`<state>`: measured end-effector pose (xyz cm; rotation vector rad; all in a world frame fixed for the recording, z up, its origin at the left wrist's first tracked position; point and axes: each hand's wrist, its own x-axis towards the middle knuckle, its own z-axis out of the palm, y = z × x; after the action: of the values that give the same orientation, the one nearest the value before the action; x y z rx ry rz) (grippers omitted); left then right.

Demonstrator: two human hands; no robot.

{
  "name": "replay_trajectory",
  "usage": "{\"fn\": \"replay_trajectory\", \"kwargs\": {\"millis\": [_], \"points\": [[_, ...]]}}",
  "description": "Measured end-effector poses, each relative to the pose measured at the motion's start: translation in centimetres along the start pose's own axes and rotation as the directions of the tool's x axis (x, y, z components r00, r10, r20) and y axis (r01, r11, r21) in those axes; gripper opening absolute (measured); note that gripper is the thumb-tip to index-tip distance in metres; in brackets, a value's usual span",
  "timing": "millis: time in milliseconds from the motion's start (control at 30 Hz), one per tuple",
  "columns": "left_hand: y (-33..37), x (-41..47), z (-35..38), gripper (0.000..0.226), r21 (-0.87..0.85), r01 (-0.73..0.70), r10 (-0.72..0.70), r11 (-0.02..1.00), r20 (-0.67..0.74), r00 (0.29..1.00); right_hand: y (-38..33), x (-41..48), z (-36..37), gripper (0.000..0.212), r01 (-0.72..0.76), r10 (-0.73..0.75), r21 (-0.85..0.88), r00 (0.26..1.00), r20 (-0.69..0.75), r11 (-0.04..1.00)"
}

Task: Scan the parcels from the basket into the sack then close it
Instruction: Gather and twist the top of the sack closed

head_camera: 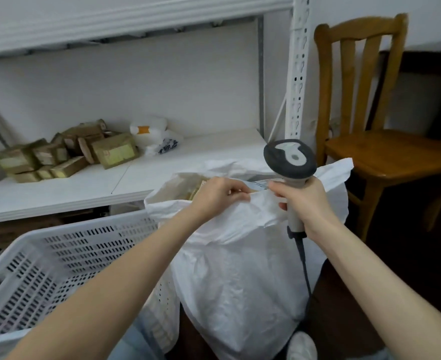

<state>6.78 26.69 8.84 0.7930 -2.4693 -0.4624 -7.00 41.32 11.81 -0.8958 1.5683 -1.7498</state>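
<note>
White sack (240, 268), no legible labels.

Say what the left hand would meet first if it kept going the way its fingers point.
Probably the right hand: the left hand, pinching the sack rim, points right toward it and the scanner handle. Depth unclear.

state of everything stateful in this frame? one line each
sack: upright, mouth still open, rim pinched by both hands
left hand: shut on sack rim
right hand: grips scanner handle, fingers also on rim
scanner: upright, head up
basket: tilted; visible part holds no parcels
parcels: heaped on shelf
</note>
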Motion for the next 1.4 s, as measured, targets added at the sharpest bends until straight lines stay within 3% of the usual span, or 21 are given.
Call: {"fn": "replay_trajectory", "kwargs": {"millis": [100, 200, 333, 400, 500, 600, 700, 800, 933, 1100, 1167, 1233, 1300, 1400], "points": [[-0.7, -0.1, -0.8, 0.014, -0.063, 0.017, -0.017, 0.998, 0.000, 1.000, 1.0, 1.5, 1.2, 0.007, -0.039, 0.043, -0.164, 0.999, 0.020, 0.986], [-1.4, -0.3, -1.3, 0.008, -0.172, 0.045, -0.046, 0.984, -0.002, 0.999, 4.1, 2.2, 2.6, 0.017, -0.162, 0.192, -0.330, 0.980, 0.060, 0.930], [-3.0, -0.9, -0.7, 0.021, -0.266, 0.084, -0.083, 0.960, 0.014, 0.996, 8.5, 2.3, 4.1, 0.012, -0.276, 0.270, -0.242, 0.961, -0.059, 0.930], [-4.2, -1.5, -0.9, 0.017, -0.282, 0.144, -0.138, 0.948, 0.040, 0.990, 9.6, 2.7, 4.4, 0.014, -0.303, 0.285, -0.181, 0.951, -0.120, 0.936], [-6.6, -3.4, -1.8, 0.020, -0.236, 0.254, -0.196, 0.938, 0.242, 0.950, 10.1, 3.4, 4.6, 0.014, -0.306, 0.285, -0.129, 0.946, -0.154, 0.943], [-8.3, -5.3, -1.8, 0.022, -0.056, 0.279, -0.225, 0.959, 0.449, 0.865, 10.7, 3.4, 5.2, 0.012, -0.305, 0.293, -0.096, 0.948, -0.125, 0.947], [-8.3, -5.0, -1.9, 0.031, -0.078, 0.286, -0.246, 0.955, 0.328, 0.912, 10.6, 2.7, 5.5, 0.021, -0.273, 0.267, -0.137, 0.962, -0.062, 0.952], [-6.4, -3.1, -2.3, 0.037, -0.143, 0.170, -0.124, 0.975, 0.284, 0.951, 9.6, 2.4, 5.6, 0.037, -0.177, 0.180, -0.125, 0.984, 0.007, 0.976], [-4.8, -1.1, -1.9, 0.039, -0.145, 0.076, -0.033, 0.986, 0.276, 0.961, 9.3, 1.9, 6.8, 0.029, -0.213, 0.215, -0.030, 0.971, 0.104, 0.977], [-6.9, -2.6, -1.5, 0.011, -0.274, 0.215, -0.186, 0.937, 0.129, 0.974, 9.5, 1.5, 7.5, 0.011, -0.350, 0.355, 0.080, 0.934, -0.053, 0.933], [-8.5, -3.6, -2.4, 0.018, -0.266, 0.276, -0.246, 0.924, 0.139, 0.959, 9.5, 1.6, 7.3, 0.017, -0.355, 0.361, 0.097, 0.931, -0.059, 0.930], [-10.1, -4.6, -2.8, 0.032, -0.143, 0.313, -0.292, 0.939, 0.152, 0.944, 9.3, 1.7, 7.3, 0.017, -0.356, 0.362, 0.112, 0.931, -0.037, 0.928], [-10.6, -5.3, -2.2, 0.023, -0.102, 0.364, -0.351, 0.926, 0.127, 0.928, 9.5, 1.9, 7.2, 0.016, -0.370, 0.375, 0.118, 0.927, -0.021, 0.921], [-9.4, -4.7, -2.3, 0.012, -0.279, 0.426, -0.408, 0.860, 0.125, 0.904, 9.8, 2.2, 7.3, 0.009, -0.333, 0.339, 0.102, 0.940, -0.042, 0.937]]}}
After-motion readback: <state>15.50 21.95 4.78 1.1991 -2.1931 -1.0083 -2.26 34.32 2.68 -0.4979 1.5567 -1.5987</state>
